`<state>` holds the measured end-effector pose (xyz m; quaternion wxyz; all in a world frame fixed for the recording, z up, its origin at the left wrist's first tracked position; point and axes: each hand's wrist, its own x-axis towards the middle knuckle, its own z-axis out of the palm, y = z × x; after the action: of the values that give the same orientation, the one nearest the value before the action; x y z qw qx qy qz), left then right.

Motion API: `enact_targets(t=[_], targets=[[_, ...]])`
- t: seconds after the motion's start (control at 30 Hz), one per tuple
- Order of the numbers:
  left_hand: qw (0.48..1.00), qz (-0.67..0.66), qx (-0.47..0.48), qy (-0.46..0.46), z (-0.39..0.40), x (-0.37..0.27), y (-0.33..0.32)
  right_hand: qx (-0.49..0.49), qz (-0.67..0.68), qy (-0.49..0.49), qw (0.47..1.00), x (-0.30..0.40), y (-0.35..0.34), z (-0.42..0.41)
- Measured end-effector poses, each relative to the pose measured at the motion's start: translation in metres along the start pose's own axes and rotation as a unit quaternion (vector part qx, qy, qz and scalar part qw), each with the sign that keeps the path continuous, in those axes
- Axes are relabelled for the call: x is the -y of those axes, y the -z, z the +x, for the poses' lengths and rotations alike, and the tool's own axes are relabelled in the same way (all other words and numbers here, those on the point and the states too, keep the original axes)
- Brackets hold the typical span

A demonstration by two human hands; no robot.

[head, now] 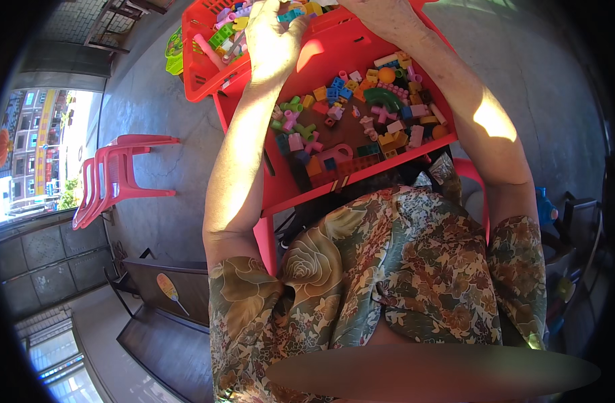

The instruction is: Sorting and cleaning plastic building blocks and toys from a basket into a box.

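My left hand point(272, 43) is over the near side of a red plastic basket point(214, 83) filled with toy building bricks point(221, 36). Its fingers are bent and partly cut off by the top edge, so what they hold is unclear. Farther right, my right hand point(380, 17) reaches over the basket's right part, its fingertips out of view. Between my forearms, a red plastic table point(287, 194) has a sunken compartment with loose bricks and pipe-shaped pieces. Among these lie a dark green arch piece point(384, 97), an orange ball point(386, 75) and a pink ring-handled piece point(337, 152).
Stacked red plastic chairs point(118, 174) stand on the concrete floor point(186, 166) to the left. A dark wooden bench point(161, 347) with a hand fan point(167, 288) is at lower left. A green plastic toy point(174, 53) shows beyond the basket's left side.
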<state>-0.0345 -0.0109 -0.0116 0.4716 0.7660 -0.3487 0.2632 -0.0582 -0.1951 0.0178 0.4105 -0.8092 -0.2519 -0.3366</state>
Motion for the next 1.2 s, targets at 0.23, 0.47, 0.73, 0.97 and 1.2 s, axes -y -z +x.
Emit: enact_targets(t=[0.23, 0.47, 0.73, 0.97, 1.2], targets=[[0.949, -0.031, 0.274, 0.153, -0.013, -0.013, -0.025, -0.015, -0.011, -0.006, 1.0, -0.011, 0.008, -0.003], [0.885, 0.172, 0.429, -0.052, -0.113, 0.03, -0.078, 0.04, -0.051, 0.004, 0.998, -0.007, -0.007, -0.004], [0.785, 0.186, 0.584, 0.09, -0.12, 0.029, -0.088, 0.033, -0.067, 0.013, 0.997, -0.02, -0.013, -0.007], [0.753, 0.251, 0.607, 0.038, -0.125, 0.027, -0.082, 0.087, -0.057, -0.02, 0.994, -0.013, -0.009, -0.005], [0.82, 0.226, 0.522, 0.058, -0.139, 0.024, -0.085, 0.109, -0.041, 0.003, 0.993, -0.004, -0.008, -0.005]])
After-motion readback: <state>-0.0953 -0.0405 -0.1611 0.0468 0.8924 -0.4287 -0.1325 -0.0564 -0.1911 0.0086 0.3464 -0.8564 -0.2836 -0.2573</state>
